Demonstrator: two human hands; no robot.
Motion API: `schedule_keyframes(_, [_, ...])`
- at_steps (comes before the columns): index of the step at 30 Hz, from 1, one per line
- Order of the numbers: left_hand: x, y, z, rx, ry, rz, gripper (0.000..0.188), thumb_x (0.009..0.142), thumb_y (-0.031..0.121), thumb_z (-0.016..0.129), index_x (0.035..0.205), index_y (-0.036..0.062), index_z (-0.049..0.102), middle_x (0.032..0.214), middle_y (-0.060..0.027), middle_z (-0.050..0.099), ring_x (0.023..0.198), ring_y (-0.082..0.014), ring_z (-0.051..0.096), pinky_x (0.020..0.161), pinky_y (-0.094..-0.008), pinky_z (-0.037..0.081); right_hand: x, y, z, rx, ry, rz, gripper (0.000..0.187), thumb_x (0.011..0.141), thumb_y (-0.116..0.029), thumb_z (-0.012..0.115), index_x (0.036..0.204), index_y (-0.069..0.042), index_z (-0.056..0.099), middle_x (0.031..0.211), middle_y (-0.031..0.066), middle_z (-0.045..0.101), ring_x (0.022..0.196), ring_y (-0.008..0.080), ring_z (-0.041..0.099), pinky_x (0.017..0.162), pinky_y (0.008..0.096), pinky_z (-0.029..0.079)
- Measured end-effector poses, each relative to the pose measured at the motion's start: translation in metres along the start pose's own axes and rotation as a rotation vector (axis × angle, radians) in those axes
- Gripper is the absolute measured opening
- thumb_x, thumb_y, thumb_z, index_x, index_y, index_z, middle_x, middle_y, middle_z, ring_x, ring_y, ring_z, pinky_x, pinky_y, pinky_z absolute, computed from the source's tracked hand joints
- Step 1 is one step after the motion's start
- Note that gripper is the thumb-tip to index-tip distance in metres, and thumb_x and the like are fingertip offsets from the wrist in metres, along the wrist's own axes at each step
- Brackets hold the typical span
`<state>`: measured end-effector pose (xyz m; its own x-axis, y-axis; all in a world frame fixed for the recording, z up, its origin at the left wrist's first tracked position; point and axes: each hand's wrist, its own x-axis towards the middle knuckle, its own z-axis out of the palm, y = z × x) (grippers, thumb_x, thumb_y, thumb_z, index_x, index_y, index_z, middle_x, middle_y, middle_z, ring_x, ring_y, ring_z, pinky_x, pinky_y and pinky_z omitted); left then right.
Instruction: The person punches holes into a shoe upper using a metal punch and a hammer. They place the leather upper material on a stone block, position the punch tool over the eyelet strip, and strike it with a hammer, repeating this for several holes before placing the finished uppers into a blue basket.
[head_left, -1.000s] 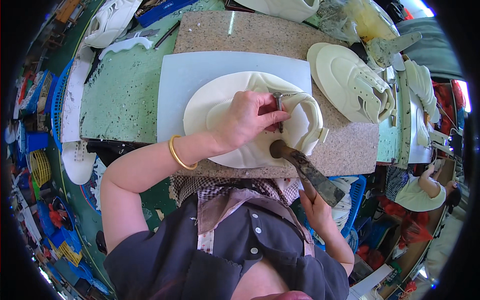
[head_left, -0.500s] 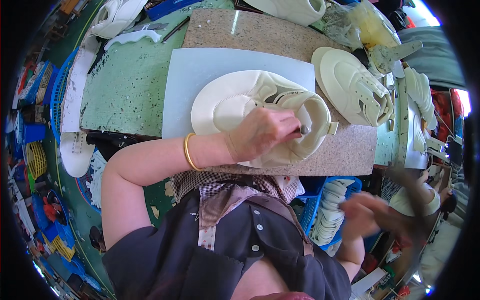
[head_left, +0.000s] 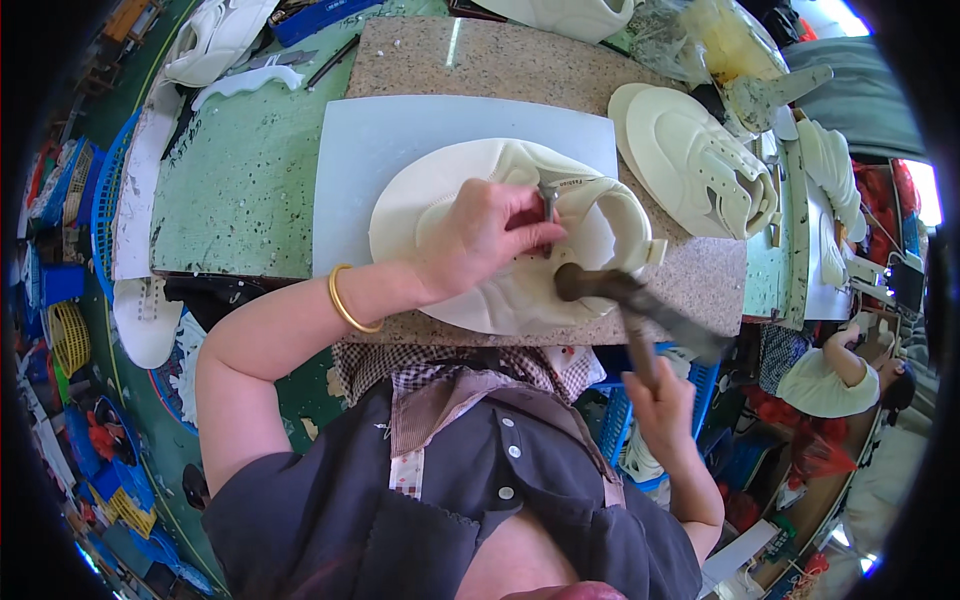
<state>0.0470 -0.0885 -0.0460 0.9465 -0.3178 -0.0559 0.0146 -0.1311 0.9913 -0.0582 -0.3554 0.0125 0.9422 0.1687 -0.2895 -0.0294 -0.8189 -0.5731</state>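
Head view: the left hand (head_left: 480,235) is over the middle of a cream shoe upper (head_left: 510,298), its thumb and fingers closed on a slim metal rod (head_left: 549,205). Whether the rod's lower end touches the upper is hard to tell. The right hand (head_left: 660,400), in front of the worktop's near edge, is wrapped around the handle of a hammer (head_left: 625,290). The round face of the hammer head appears over the upper, just beside the rod and apart from it in this view; the other end of the head is blurred. I cannot tell whether the face touches the upper.

The upper lies on its side on a pale blue board (head_left: 350,180), with its rounded toe to the left and its collar opening to the right. The board rests on a speckled stone slab (head_left: 410,70), which sits on a green, paint-flecked worktop (head_left: 235,200). A second cream upper (head_left: 690,160) lies to the right of the board, partly on the slab. A gold bracelet (head_left: 345,302) circles the left wrist. Below the slab's near edge stands a blue basket (head_left: 615,430) holding white pieces. Far right, a co-worker (head_left: 825,382) in a light top is seen.
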Motion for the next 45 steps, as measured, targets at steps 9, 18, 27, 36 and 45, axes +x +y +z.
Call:
schedule_keyframes(9, [-0.004,-0.004,0.007,0.489,0.036,0.618,0.016,0.079,0.01,0.065,0.085,-0.002,0.057,0.07,-0.0105,0.057,0.064,-0.0201,0.059,0.055,-0.029,0.046,-0.003,-0.018,-0.011,-0.173,0.087,-0.084,0.013,0.083,-0.013,0.06,0.082,-0.001,0.059,0.069,0.0144,0.055,0.059,0.024,0.054,0.053,0.0336,0.042])
schedule_keyframes(18, [-0.009,-0.006,-0.016,-0.071,-0.055,-0.009,0.017,0.087,0.011,0.058,0.089,-0.0065,0.058,0.08,-0.0065,0.063,0.074,-0.0098,0.061,0.066,-0.0241,0.053,0.003,0.004,0.008,-0.009,0.043,-0.137,0.015,0.082,-0.013,0.061,0.081,0.0,0.052,0.057,0.0099,0.049,0.045,0.0214,0.046,0.044,0.0305,0.037])
schedule_keyframes(27, [-0.019,-0.002,-0.004,0.619,0.032,0.568,0.016,0.084,0.012,0.06,0.082,-0.0037,0.056,0.075,-0.0099,0.059,0.067,-0.0183,0.062,0.059,-0.0269,0.049,0.008,-0.024,-0.004,-0.288,0.096,-0.483,0.018,0.085,-0.018,0.058,0.079,-0.001,0.055,0.053,0.0101,0.05,0.044,0.0259,0.049,0.043,0.0336,0.036])
schedule_keyframes(36, [-0.024,-0.008,-0.032,-0.079,-0.082,0.038,0.016,0.086,0.012,0.059,0.088,-0.004,0.059,0.075,-0.006,0.062,0.071,-0.0094,0.061,0.064,-0.0243,0.051,0.011,-0.013,-0.009,-0.121,0.244,-0.215,0.013,0.081,-0.009,0.056,0.072,0.0,0.051,0.054,-0.0003,0.045,0.044,0.0074,0.042,0.04,0.0243,0.034])
schedule_keyframes(45, [-0.036,0.0,-0.02,0.735,-0.069,0.559,0.019,0.084,0.013,0.061,0.093,-0.0025,0.055,0.078,-0.0084,0.06,0.07,-0.0152,0.063,0.057,-0.0257,0.049,0.013,-0.036,-0.002,-0.091,0.078,-0.387,0.018,0.082,-0.016,0.062,0.076,0.0,0.054,0.059,0.016,0.055,0.049,0.0309,0.055,0.049,0.0383,0.042])
